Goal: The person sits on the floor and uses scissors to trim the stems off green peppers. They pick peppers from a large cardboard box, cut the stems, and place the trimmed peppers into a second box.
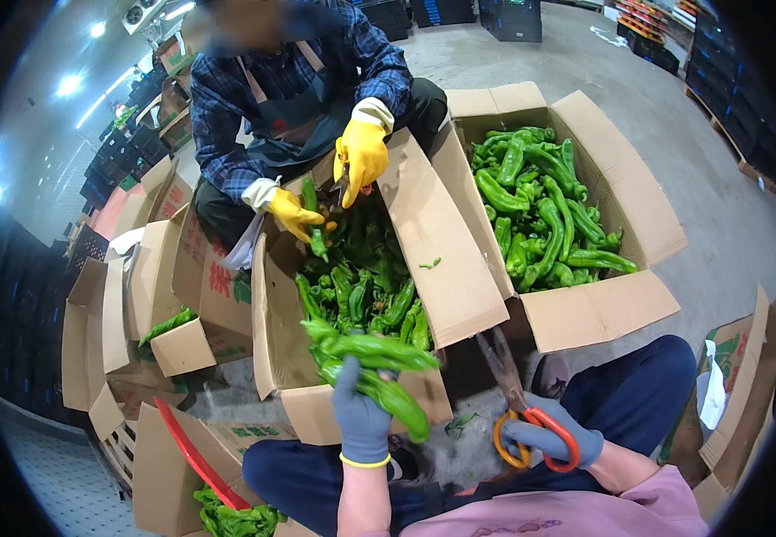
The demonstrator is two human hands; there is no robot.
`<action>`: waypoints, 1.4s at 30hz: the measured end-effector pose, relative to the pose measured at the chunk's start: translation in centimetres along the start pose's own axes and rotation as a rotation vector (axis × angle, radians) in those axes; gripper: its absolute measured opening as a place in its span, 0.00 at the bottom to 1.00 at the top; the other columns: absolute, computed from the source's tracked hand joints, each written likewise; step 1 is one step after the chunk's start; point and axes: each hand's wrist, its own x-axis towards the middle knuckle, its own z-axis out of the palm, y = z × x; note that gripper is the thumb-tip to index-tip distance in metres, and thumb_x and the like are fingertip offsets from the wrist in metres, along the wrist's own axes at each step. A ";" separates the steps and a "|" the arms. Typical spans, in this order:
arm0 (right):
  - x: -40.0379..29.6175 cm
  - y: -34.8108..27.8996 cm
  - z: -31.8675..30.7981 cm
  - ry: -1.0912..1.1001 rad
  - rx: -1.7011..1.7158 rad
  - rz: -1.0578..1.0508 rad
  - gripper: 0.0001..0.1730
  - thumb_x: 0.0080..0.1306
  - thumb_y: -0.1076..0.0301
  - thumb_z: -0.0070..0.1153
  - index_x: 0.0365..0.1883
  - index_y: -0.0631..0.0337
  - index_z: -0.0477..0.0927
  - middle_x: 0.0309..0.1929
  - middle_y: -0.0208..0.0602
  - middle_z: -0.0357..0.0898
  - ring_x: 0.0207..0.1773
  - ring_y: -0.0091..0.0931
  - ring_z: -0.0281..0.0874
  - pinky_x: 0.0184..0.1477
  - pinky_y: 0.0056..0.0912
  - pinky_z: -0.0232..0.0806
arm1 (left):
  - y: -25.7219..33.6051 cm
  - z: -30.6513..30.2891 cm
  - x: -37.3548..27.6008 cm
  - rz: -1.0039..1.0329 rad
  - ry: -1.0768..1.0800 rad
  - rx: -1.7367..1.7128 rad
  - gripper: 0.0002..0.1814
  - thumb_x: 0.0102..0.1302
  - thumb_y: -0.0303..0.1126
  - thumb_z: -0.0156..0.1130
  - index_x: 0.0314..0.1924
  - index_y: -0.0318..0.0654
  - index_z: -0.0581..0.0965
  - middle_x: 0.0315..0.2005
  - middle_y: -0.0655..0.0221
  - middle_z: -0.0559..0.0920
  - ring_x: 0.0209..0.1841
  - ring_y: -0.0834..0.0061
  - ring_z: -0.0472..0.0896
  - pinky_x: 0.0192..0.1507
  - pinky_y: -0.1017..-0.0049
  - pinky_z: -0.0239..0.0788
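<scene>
In a grey glove, my left hand (pixel 361 416) grips a few long green peppers (pixel 388 393) over the near end of a cardboard box (pixel 361 413). More green peppers (pixel 354 295) fill that box. My right hand (pixel 562 429), gloved in grey too, has its fingers on the red and orange handles of a pair of scissors (pixel 505 369). The blades point up and away from me, close to the corner of the box flap. To the right, a second open cardboard box (pixel 599 309) is heaped with green peppers (pixel 549 208).
Opposite me a person in yellow gloves (pixel 364 151) holds a pepper and a cutting tool over the same box. A carton (pixel 166 450) with green peppers and a red strip stands at lower left. Several cartons (pixel 153 268) line the left. Stacked black crates (pixel 727 74) stand at right.
</scene>
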 end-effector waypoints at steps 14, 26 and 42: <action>1.3 1.0 0.9 0.242 0.230 -0.111 0.22 0.63 0.68 0.58 0.53 0.64 0.69 0.42 0.36 0.77 0.40 0.22 0.76 0.43 0.25 0.69 | -3.8 1.1 -5.6 -0.482 0.016 0.411 0.25 0.60 0.22 0.57 0.59 0.33 0.68 0.45 0.58 0.79 0.37 0.69 0.79 0.44 0.74 0.74; -0.3 0.0 -0.4 0.285 0.856 0.222 0.15 0.64 0.68 0.55 0.48 0.64 0.77 0.42 0.35 0.79 0.41 0.21 0.77 0.42 0.22 0.70 | -2.4 -1.2 -6.7 -0.518 -0.024 0.437 0.23 0.64 0.24 0.54 0.60 0.30 0.67 0.49 0.59 0.77 0.50 0.69 0.77 0.53 0.71 0.70; 1.7 -8.7 -14.9 1.200 -0.973 -0.560 0.21 0.63 0.69 0.58 0.55 0.61 0.73 0.33 0.32 0.74 0.36 0.20 0.73 0.40 0.26 0.69 | -3.0 2.8 -3.2 0.055 0.081 1.205 0.18 0.59 0.31 0.66 0.48 0.32 0.76 0.36 0.69 0.81 0.38 0.83 0.76 0.43 0.78 0.68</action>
